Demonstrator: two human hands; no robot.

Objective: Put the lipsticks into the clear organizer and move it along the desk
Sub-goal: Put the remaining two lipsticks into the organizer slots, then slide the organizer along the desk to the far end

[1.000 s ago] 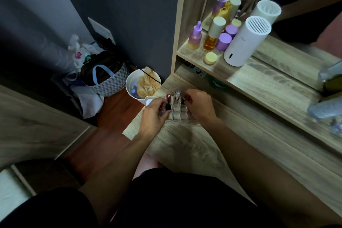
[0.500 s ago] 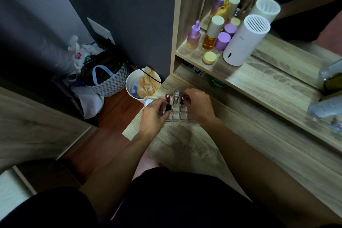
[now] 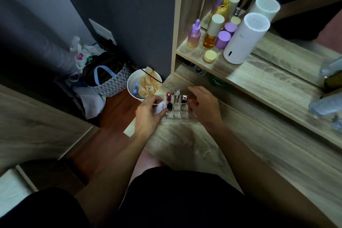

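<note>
A clear organizer (image 3: 177, 115) with a grid of small cells stands near the left end of the wooden desk (image 3: 185, 146). Several lipsticks stand upright in its far cells: a red one (image 3: 168, 96), a silver-capped one (image 3: 177, 93), a dark brown one (image 3: 184, 98) and a black one (image 3: 169, 106). My left hand (image 3: 148, 114) grips the organizer's left side, its fingers over a white labelled tube (image 3: 161, 107) there. My right hand (image 3: 205, 107) is curled at the right side, fingertips against the wall. The near cells hold nothing.
A shelf (image 3: 231, 72) above the desk carries purple and amber bottles (image 3: 194, 36), a yellow jar (image 3: 210, 56) and a white cylinder device (image 3: 244, 39), with a mirror behind. A white bin (image 3: 133, 83) and a checked bag (image 3: 111, 79) stand on the floor beyond the desk's left end.
Both hands stay at the organizer. My right hand has eased slightly to the right and its fingers have loosened a little. The organizer and lipsticks have barely shifted.
</note>
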